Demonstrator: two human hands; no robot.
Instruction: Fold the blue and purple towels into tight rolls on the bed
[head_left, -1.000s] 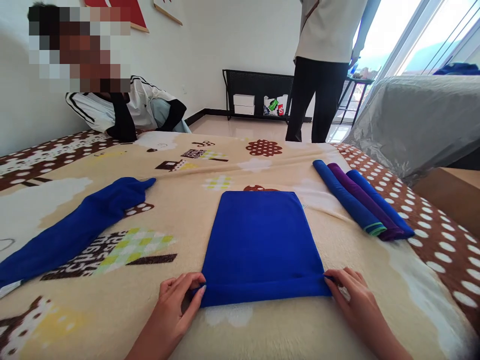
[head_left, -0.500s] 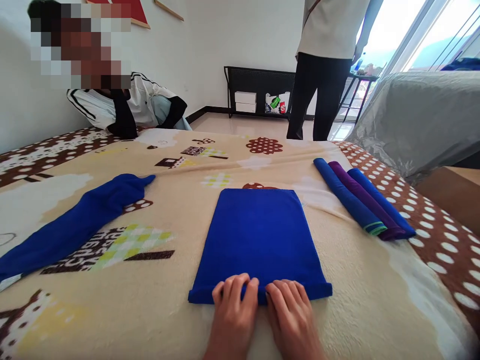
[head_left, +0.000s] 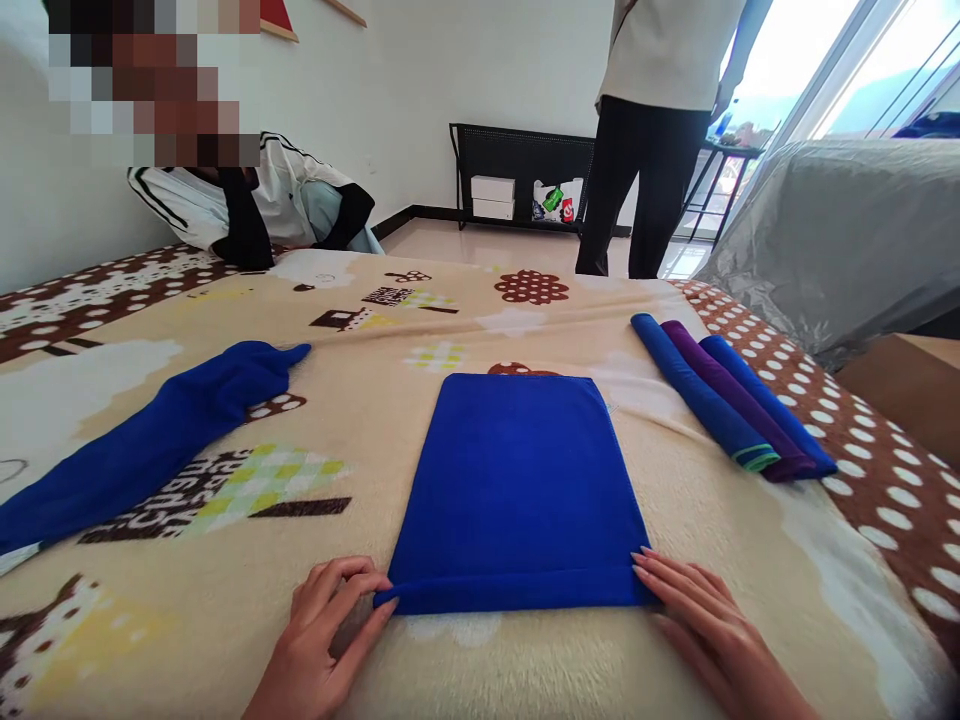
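Note:
A blue towel [head_left: 517,480] lies flat on the blanket in front of me, its near edge turned over into a narrow rolled strip. My left hand [head_left: 322,620] pinches the left end of this strip between thumb and fingers. At the opposite end, my right hand [head_left: 705,620] is closed on the strip, its fingers together on top and the thumb low beside the end, partly hidden. Off to the left lies a crumpled blue cloth [head_left: 165,430]. On the right rest a blue roll with a green edge [head_left: 697,400], a purple roll [head_left: 739,400] and another blue roll [head_left: 772,405].
The patterned blanket [head_left: 247,640] covers the bed. One person [head_left: 277,200] leans at the far left edge, and another [head_left: 652,150] stands beyond the bed. A black rack [head_left: 525,160] is by the wall. Plastic-covered furniture [head_left: 855,220] and a cardboard box [head_left: 907,390] stand right.
My hands have moved apart from the middle of the towel's rolled near edge to its two ends. The strip now looks flatter. The other rolls and the crumpled cloth stay put.

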